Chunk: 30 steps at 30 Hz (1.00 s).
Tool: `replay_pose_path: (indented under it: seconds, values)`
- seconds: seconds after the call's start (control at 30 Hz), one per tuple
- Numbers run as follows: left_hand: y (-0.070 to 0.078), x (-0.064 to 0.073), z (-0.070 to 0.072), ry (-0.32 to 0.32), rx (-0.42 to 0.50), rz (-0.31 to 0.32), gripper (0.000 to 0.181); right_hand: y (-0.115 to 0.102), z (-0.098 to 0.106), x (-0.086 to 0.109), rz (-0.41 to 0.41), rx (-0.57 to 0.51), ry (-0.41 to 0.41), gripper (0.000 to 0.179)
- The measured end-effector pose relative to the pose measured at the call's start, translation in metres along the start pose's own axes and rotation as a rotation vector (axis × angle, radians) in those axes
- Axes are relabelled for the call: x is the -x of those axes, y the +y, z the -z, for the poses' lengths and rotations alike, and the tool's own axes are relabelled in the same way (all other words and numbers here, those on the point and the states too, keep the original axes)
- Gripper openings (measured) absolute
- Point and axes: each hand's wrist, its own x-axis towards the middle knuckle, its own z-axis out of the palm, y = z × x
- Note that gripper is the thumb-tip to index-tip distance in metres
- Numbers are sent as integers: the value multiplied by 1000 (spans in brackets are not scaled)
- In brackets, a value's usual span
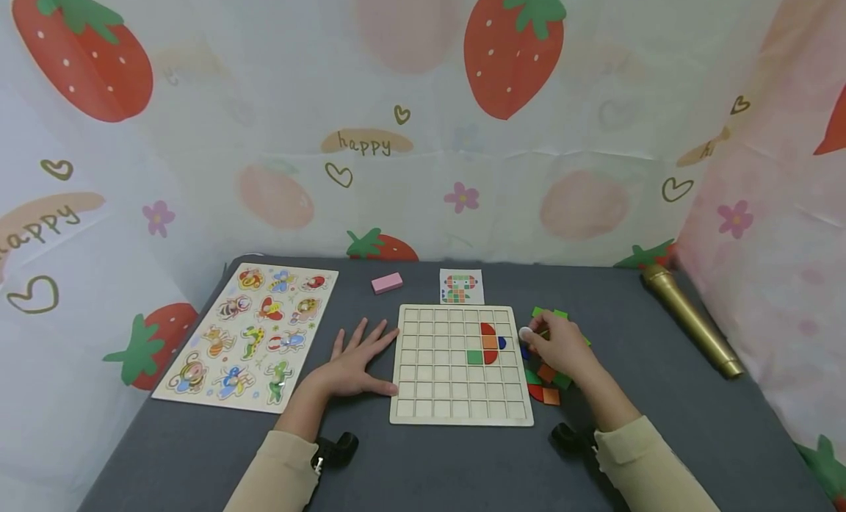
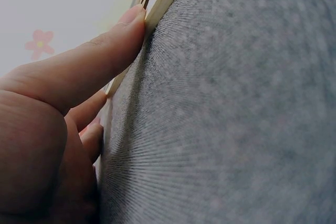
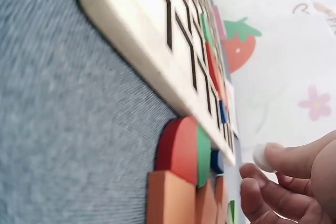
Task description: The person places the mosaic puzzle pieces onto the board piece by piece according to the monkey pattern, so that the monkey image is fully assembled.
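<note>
A square wooden grid board point(image 1: 456, 402) lies on the table, with several coloured pieces in its upper right cells: red, orange, green and blue. My left hand point(image 1: 350, 366) rests at its left side, fingers spread; in the left wrist view the thumb point(image 2: 105, 51) touches the board's edge point(image 2: 163, 1). Past the board's right edge, my right hand point(image 1: 560, 343) pinches a small white round piece point(image 1: 525, 334), which also shows at the thumb tip in the right wrist view. Beneath that hand is a pile of loose pieces, including an orange square point(image 1: 551, 397) and a red rounded piece point(image 3: 178, 148).
A small pattern card point(image 1: 462, 297) stands behind the board, and a pink block point(image 1: 386, 283) lies left of it. An insect picture board point(image 1: 254, 336) covers the table's left side. At far right lies a gold microphone-like object point(image 1: 692, 321). Printed curtains hang behind the table.
</note>
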Motion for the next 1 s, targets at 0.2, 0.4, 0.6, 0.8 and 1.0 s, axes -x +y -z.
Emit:
replay_pose_path:
  seconds: [0.2, 0.4, 0.6, 0.8, 1.0]
  values:
    - [1, 0, -1, -5, 1, 3, 106, -8, -1, 4, 65, 9, -14, 19]
    - [2, 1, 0, -5, -2, 8, 106, -18, -3, 9, 117, -30, -44, 18]
    - [3, 3, 3, -8, 6, 16, 107, -23, -8, 8, 95, -117, -58, 20]
    - [2, 2, 2, -6, 4, 12, 106, -25, -16, 8, 153, -129, -4, 26]
    - [2, 2, 2, -8, 9, 11, 106, -27, -25, 2, 205, -227, -45, 20]
